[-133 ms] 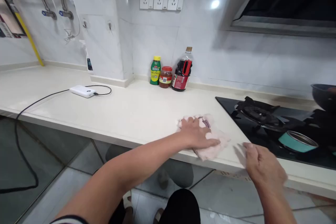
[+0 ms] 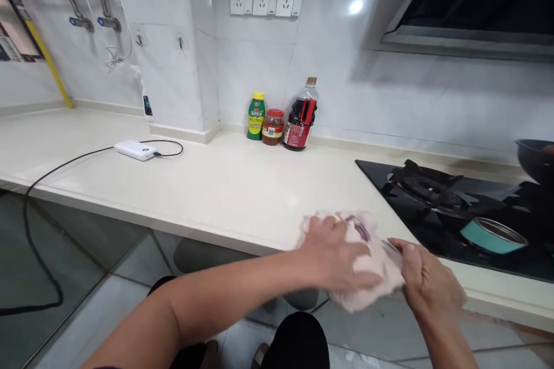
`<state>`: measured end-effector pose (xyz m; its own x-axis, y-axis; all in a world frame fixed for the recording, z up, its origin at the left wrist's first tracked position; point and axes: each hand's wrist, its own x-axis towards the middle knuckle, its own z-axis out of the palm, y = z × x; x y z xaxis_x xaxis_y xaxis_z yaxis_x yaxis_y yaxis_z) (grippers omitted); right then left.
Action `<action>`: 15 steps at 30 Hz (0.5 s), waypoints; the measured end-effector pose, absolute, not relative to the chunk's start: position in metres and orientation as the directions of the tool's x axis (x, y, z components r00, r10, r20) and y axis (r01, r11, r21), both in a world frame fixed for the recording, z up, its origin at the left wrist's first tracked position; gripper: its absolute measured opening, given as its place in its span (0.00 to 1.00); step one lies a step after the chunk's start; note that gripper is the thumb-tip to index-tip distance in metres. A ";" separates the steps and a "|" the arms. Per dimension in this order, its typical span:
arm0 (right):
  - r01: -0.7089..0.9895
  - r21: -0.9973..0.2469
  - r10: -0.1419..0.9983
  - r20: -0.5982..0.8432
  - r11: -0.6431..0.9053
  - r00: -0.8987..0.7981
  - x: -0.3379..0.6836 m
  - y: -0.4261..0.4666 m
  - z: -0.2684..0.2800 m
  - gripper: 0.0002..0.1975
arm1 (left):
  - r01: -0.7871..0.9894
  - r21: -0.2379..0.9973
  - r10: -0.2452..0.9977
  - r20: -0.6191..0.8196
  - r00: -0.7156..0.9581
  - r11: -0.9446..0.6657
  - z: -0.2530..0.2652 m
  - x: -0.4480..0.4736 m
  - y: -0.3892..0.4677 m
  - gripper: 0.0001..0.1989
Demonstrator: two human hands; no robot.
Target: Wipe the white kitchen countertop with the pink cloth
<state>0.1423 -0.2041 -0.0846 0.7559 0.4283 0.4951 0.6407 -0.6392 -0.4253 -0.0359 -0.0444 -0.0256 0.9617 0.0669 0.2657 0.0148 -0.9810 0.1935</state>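
My left hand [image 2: 340,253] lies over a pale pink cloth [image 2: 383,262] with a dark purple mark, its fingers bent into the fabric. The cloth is bunched at the counter's front edge, and its lower part hangs past that edge. Just right of the cloth, my right hand [image 2: 433,277] has curled fingers, with the thumb side toward the fabric. Its fingertips meet the cloth's right edge; whether they pinch it is blurred and hidden. Both hands are smeared a little by motion.
A black gas hob [image 2: 411,207] with a teal round pot [image 2: 493,235] is to the right. Against the wall stand a green bottle [image 2: 255,118], a red-lidded jar [image 2: 273,128] and a dark sauce bottle [image 2: 300,121]. A white power bank [image 2: 135,150] with a black cable lies left.
My left hand has drawn the cloth toward me and to the right, over the counter edge. My right hand has shifted slightly left, up against the cloth.
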 end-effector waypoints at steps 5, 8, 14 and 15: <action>0.474 -0.436 0.356 0.326 -0.765 0.876 0.141 -0.213 -0.086 0.42 | -0.154 -0.283 -0.291 0.546 0.786 -0.947 -0.072 -0.051 -0.082 0.15; 0.446 -0.404 0.357 0.279 -0.799 0.891 0.143 -0.213 -0.084 0.44 | -0.149 -0.398 -0.368 0.559 0.744 -0.905 -0.092 -0.042 -0.082 0.16; 0.536 -0.570 0.433 0.320 -0.623 0.843 0.138 -0.213 -0.078 0.38 | -0.393 -0.554 -0.675 0.531 0.512 -0.734 -0.136 -0.024 -0.070 0.17; 0.541 -0.552 0.435 0.322 -0.635 0.840 0.136 -0.213 -0.076 0.38 | -0.376 -0.532 -0.645 0.540 0.540 -0.759 -0.145 -0.019 -0.069 0.17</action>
